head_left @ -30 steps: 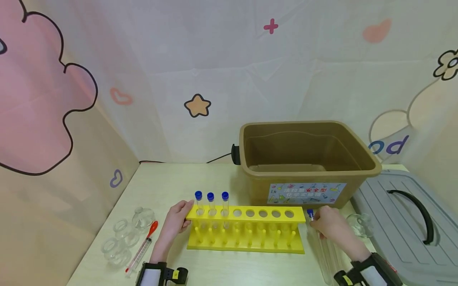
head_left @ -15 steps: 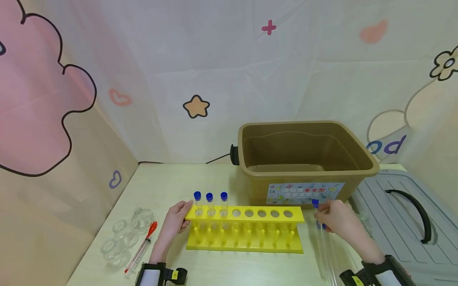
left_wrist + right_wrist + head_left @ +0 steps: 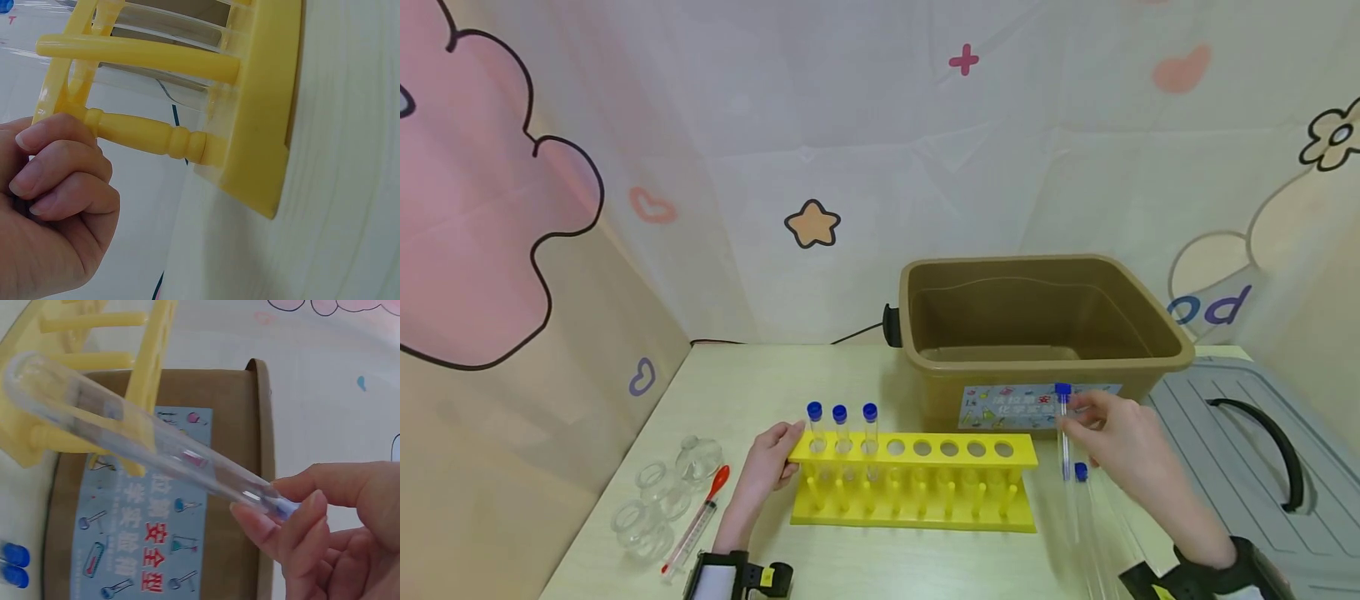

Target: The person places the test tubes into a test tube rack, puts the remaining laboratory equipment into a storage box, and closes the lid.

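Note:
My left hand [image 3: 769, 460] grips the left end of the yellow test tube rack [image 3: 917, 525], fingers curled at the top plate's edge in the left wrist view. Three blue-capped test tubes [image 3: 871, 429] stand in the rack's leftmost holes. My right hand [image 3: 1123, 437] pinches a clear test tube [image 3: 156, 444] just by its blue cap, right of the rack. That tube hangs nearly upright in the head view and looks empty. Below it, more test tubes lie on the table, one with a visible blue cap [image 3: 1081, 472]; the right wrist view shows two blue caps [image 3: 14, 575] there.
Behind the rack stands a brown bin [image 3: 1045, 367] with a printed label. A grey lid [image 3: 1240, 450] with a black handle lies at the right. Several glass jars [image 3: 643, 529], a red-bulbed dropper [image 3: 719, 478] and a syringe [image 3: 692, 533] are at the left.
My right hand has lifted a blue-capped test tube up off the table and slightly to the right, bringing it nearly upright. The left hand has stayed on the rack.

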A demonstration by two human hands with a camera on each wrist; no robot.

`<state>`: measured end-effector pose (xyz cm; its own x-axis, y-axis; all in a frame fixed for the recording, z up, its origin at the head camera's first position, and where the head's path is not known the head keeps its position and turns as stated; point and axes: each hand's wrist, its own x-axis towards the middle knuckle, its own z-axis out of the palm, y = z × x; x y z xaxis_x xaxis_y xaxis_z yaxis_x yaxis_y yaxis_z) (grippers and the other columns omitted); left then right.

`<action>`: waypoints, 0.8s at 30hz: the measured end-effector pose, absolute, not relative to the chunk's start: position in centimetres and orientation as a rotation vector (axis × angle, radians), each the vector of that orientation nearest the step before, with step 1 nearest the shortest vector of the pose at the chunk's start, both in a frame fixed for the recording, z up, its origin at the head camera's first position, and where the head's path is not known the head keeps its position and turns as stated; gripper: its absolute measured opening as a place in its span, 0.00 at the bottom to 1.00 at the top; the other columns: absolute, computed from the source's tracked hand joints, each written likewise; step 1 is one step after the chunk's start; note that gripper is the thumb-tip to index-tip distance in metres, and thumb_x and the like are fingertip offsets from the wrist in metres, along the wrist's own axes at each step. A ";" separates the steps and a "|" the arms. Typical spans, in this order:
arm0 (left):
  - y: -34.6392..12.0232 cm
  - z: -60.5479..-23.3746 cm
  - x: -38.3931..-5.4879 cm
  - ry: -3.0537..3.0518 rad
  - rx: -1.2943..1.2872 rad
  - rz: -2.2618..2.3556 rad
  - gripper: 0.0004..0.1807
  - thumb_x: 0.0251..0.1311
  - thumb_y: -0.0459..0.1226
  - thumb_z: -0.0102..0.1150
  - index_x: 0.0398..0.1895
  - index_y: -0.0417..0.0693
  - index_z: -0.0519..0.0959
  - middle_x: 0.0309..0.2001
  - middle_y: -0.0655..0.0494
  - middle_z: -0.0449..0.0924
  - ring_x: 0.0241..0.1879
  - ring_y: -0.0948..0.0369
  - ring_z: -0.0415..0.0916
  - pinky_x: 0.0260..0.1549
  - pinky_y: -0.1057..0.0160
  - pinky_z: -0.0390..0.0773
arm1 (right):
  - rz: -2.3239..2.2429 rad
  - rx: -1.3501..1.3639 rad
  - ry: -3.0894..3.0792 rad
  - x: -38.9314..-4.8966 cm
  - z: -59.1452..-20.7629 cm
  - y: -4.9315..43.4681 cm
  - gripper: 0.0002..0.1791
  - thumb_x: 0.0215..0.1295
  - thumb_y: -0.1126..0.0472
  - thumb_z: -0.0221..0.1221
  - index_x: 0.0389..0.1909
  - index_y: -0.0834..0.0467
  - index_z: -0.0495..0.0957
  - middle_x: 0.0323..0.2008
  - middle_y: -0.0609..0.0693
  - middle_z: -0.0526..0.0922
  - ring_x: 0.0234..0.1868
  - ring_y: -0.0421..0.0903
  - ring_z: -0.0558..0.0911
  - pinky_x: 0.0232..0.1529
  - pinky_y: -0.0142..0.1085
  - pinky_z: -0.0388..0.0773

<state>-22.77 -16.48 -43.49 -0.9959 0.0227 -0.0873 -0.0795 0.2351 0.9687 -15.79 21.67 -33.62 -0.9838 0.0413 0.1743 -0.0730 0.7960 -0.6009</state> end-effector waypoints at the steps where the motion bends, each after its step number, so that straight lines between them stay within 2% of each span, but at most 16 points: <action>1: -16.5 -43.5 -22.8 2.404 -0.056 1.891 0.18 0.67 0.45 0.43 0.34 0.37 0.69 0.15 0.55 0.60 0.12 0.63 0.56 0.11 0.71 0.55 | 0.945 0.043 -2.780 -15.7 -33.4 21.5 0.18 0.59 0.60 0.58 0.43 0.70 0.73 0.27 0.52 0.79 0.14 0.42 0.73 0.16 0.36 0.69; 7: -16.5 -43.5 -22.8 2.406 -0.059 1.890 0.17 0.67 0.45 0.43 0.34 0.37 0.69 0.15 0.55 0.60 0.12 0.63 0.57 0.11 0.71 0.56 | 0.909 0.164 -2.583 -15.3 -32.4 20.5 0.18 0.58 0.60 0.61 0.46 0.66 0.73 0.29 0.52 0.79 0.13 0.40 0.71 0.13 0.33 0.65; 12: -16.5 -43.5 -22.8 2.406 -0.059 1.885 0.18 0.67 0.46 0.44 0.34 0.37 0.69 0.15 0.55 0.60 0.12 0.63 0.56 0.11 0.71 0.55 | 0.911 0.250 -2.406 -15.1 -31.7 19.4 0.14 0.56 0.63 0.62 0.43 0.62 0.75 0.28 0.49 0.79 0.13 0.38 0.70 0.12 0.30 0.62; 24: -16.5 -43.6 -22.9 2.421 -0.050 1.867 0.18 0.67 0.46 0.44 0.34 0.37 0.69 0.15 0.55 0.60 0.12 0.62 0.56 0.11 0.71 0.55 | 1.006 0.380 -2.235 -16.2 -31.3 16.3 0.15 0.53 0.68 0.64 0.43 0.62 0.76 0.29 0.49 0.81 0.12 0.37 0.66 0.11 0.28 0.61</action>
